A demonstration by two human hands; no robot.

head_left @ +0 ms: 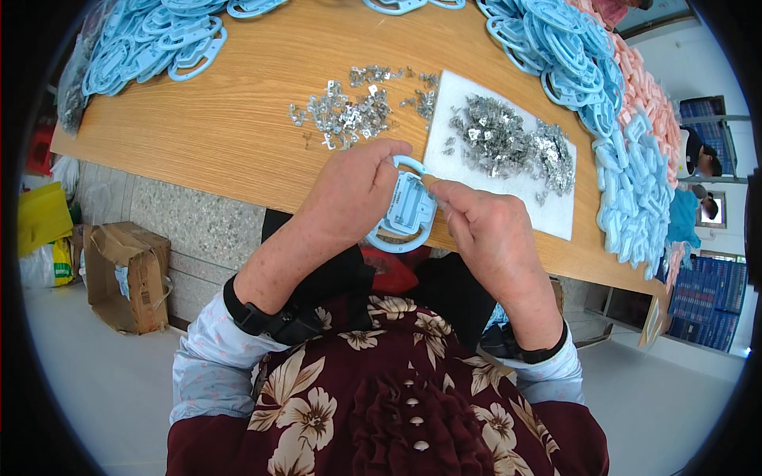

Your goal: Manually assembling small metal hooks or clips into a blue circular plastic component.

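My left hand [355,190] is closed on the left side of a pale blue oval plastic part [411,205], which has an open loop at its lower end. It is held tilted at the table's front edge. At the part's upper right rim, my right hand [490,220] has its fingers pinched together. A small tan tip [429,181] shows at these fingers; what it belongs to is unclear. Beyond my hands, small bent metal clips [349,113] lie scattered on the wood. A denser heap of small metal pieces [508,135] rests on a white foam sheet [460,190].
Blue oval parts pile up at the far left [151,44] and far right [559,47] of the wooden table [214,103]. Smaller blue pieces [633,190] and pink pieces [647,103] line the right edge. A cardboard box [127,274] stands on the floor at left.
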